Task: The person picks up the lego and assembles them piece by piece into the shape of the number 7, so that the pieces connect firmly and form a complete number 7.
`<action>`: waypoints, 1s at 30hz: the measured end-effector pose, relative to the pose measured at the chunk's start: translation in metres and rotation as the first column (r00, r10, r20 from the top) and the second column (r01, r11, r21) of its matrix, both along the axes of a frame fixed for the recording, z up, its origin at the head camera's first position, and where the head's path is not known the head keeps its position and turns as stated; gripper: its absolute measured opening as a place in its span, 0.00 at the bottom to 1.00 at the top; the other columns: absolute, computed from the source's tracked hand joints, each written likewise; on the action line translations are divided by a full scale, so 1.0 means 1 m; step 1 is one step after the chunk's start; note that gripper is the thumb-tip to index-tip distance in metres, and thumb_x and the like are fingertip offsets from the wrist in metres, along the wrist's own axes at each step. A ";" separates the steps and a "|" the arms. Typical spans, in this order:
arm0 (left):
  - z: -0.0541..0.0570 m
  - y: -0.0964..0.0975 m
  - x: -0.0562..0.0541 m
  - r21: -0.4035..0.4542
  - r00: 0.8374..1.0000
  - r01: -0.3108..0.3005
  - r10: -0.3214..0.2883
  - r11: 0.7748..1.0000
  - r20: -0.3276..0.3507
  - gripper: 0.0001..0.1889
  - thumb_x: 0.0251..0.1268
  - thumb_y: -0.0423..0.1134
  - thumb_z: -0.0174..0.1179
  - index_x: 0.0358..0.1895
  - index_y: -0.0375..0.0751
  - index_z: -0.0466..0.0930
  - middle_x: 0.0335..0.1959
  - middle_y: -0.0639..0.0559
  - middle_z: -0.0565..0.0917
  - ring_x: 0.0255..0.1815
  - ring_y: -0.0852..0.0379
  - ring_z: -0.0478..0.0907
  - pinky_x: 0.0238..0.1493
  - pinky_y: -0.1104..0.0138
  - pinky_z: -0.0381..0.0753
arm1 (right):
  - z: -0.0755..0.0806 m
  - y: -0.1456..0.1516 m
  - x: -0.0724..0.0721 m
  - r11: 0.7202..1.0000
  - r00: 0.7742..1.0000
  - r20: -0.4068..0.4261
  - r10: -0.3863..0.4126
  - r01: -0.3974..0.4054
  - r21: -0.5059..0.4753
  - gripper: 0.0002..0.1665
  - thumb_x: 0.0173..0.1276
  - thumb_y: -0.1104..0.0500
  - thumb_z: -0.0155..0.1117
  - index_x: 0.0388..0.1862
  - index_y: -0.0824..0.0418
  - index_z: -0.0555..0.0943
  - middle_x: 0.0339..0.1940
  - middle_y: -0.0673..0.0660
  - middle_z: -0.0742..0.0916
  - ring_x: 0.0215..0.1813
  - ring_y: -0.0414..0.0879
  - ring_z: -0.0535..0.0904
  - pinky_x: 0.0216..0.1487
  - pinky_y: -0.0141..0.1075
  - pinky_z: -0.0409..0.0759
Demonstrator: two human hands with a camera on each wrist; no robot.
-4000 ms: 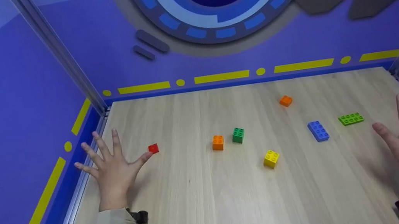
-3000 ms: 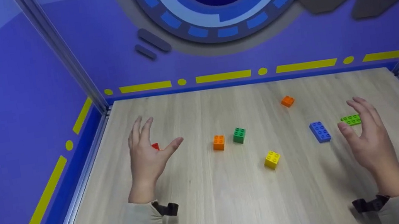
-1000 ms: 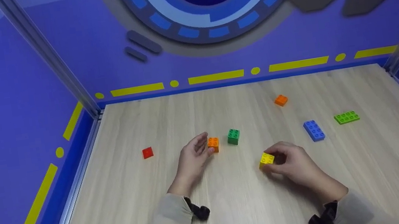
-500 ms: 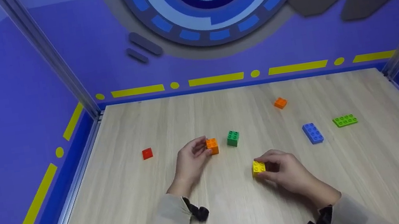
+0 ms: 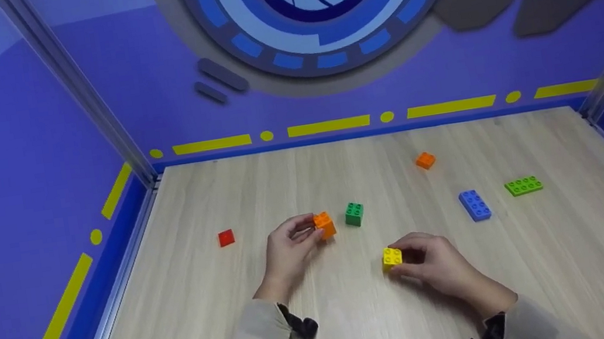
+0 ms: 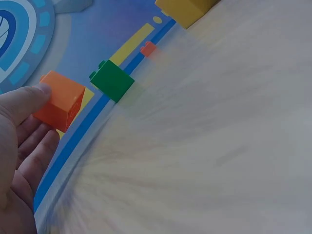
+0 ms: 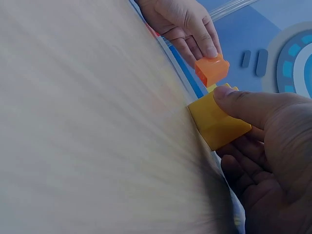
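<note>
My left hand (image 5: 289, 252) pinches an orange toy brick (image 5: 325, 226) between thumb and fingers. The brick leans, and its underside shows in the right wrist view, tipped off the table. Nearer the front, my right hand (image 5: 434, 260) grips a yellow toy brick (image 5: 392, 259) by its sides, studs up. In the right wrist view the thumb presses on one face of the yellow brick (image 7: 219, 119), with the fingers curled behind it. A green brick (image 5: 354, 214) stands just right of the orange one, touched by neither hand.
On the wooden table (image 5: 325, 332) lie a small red brick (image 5: 226, 238) at left, a low orange brick (image 5: 425, 161) at the back, and a blue brick (image 5: 475, 205) beside a flat lime-green brick (image 5: 523, 185) at right. Blue-purple panels (image 5: 269, 103) wall the back and sides.
Both hands came inward from the table's sides. The left took hold of the orange brick and has just tilted it; the right took the yellow brick and shifted it slightly left.
</note>
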State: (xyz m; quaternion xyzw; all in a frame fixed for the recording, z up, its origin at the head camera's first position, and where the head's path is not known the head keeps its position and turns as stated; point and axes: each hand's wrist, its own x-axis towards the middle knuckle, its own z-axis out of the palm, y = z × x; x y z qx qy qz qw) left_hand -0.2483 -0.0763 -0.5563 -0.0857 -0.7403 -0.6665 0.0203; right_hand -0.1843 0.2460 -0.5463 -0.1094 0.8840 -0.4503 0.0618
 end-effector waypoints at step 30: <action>0.019 0.053 0.045 0.069 0.954 0.291 -0.284 0.954 -0.090 0.19 0.73 0.29 0.77 0.64 0.33 0.91 0.66 0.36 0.87 0.67 0.44 0.91 0.67 0.63 0.91 | 0.001 -0.004 0.005 0.999 1.000 -0.017 0.026 -0.025 0.048 0.24 0.74 0.45 0.82 0.66 0.47 0.92 0.61 0.46 0.94 0.64 0.46 0.89 0.72 0.52 0.89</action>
